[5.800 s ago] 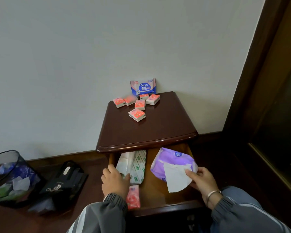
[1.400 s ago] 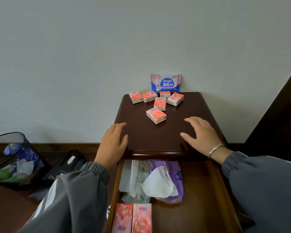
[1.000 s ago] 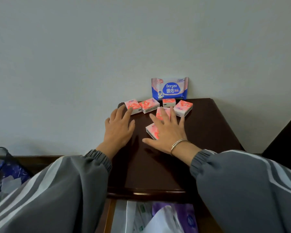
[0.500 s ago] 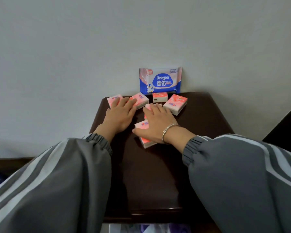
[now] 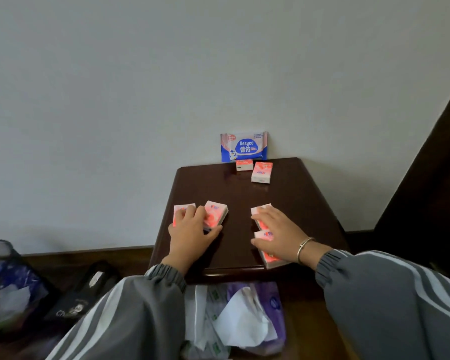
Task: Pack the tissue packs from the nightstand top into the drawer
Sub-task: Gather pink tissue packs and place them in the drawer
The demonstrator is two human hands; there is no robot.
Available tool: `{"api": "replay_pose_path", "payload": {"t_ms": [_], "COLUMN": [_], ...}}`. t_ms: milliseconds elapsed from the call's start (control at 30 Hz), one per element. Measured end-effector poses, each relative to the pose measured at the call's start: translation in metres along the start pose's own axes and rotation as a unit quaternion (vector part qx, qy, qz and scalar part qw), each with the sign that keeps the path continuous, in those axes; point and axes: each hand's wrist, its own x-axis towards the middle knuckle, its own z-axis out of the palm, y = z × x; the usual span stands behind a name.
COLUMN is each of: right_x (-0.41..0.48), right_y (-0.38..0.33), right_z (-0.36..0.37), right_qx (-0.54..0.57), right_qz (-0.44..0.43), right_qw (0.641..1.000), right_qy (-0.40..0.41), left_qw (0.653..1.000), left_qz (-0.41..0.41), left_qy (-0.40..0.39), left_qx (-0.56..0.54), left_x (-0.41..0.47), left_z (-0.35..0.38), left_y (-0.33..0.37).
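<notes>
Head view: nightstand top [image 5: 244, 198] carries six pink tissue packs [image 5: 262, 172]. Left hand [image 5: 192, 235] lies flat, fingers over two at 9 o'clock, the outer one at the left edge. Right hand [image 5: 278, 229] lies flat over two at 4 o'clock, the nearer one overhanging the front edge. Two more at 12, just before one blue pack [image 5: 243, 148] leaning on the wall. Mid-top is bare wood. Drawer [image 5: 307, 328] open at 6, one purple pack [image 5: 270, 302] inside.

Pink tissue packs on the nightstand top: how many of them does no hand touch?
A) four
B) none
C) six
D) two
D. Only the back left pack and the back right pack lie free near the blue pack at the wall; the left hand and the right hand each rest on two others nearer the front.
</notes>
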Motion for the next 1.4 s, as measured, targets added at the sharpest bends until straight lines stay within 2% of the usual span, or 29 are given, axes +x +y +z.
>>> {"api": "replay_pose_path", "payload": {"t_ms": [133, 267, 367, 500, 633, 767, 900, 1033, 1100, 1200, 1300, 1400], "right_x": [-0.028, -0.035, -0.036, -0.036, -0.035, -0.036, -0.042, -0.056, -0.069, -0.1, -0.136, -0.158], "right_y": [-0.006, -0.013, -0.02, -0.024, -0.024, -0.029, -0.033, -0.039, -0.047, -0.065, -0.082, -0.093], "right_z": [0.008, 0.005, 0.008, 0.01, 0.014, 0.018, 0.02, 0.017, 0.012, 0.01, 0.026, 0.047], "right_qx": [0.016, 0.011, -0.057, -0.074, -0.077, -0.049, 0.003, 0.085, 0.176, 0.239, 0.235, 0.2], "right_qz": [0.009, 0.029, 0.072, 0.11, 0.092, 0.088, 0.09, 0.096, 0.115, 0.087, 0.036, 0.045], "right_qw": [1.0, 0.999, 0.996, 0.991, 0.992, 0.991, 0.987, 0.973, 0.956, 0.955, 0.968, 0.978], "right_qy": [0.025, 0.027, 0.01, -0.004, 0.036, 0.087, 0.134, 0.19, 0.204, 0.156, 0.077, 0.05], "left_qw": [0.996, 0.999, 0.998, 0.999, 0.999, 0.997, 0.994, 0.966, 0.951, 0.946, 0.958, 0.966], "left_qz": [-0.032, -0.033, -0.042, -0.039, -0.032, -0.028, -0.033, -0.105, -0.13, -0.139, -0.142, -0.153], "left_qy": [0.028, -0.016, -0.049, -0.014, 0.014, 0.065, 0.078, 0.134, 0.159, 0.155, 0.129, 0.091], "left_qx": [-0.084, -0.04, -0.008, 0.025, 0.008, -0.026, -0.072, -0.193, -0.23, -0.247, -0.212, -0.189], "left_x": [-0.033, -0.048, -0.048, -0.052, -0.05, -0.054, -0.067, -0.104, -0.132, -0.18, -0.219, -0.233], "left_z": [-0.003, -0.004, -0.005, 0.0, 0.005, 0.009, 0.004, -0.017, -0.026, -0.031, -0.021, -0.013], "left_y": [0.015, 0.021, 0.025, 0.029, 0.026, 0.018, 0.012, 0.005, 0.0, -0.006, -0.009, -0.005]}}
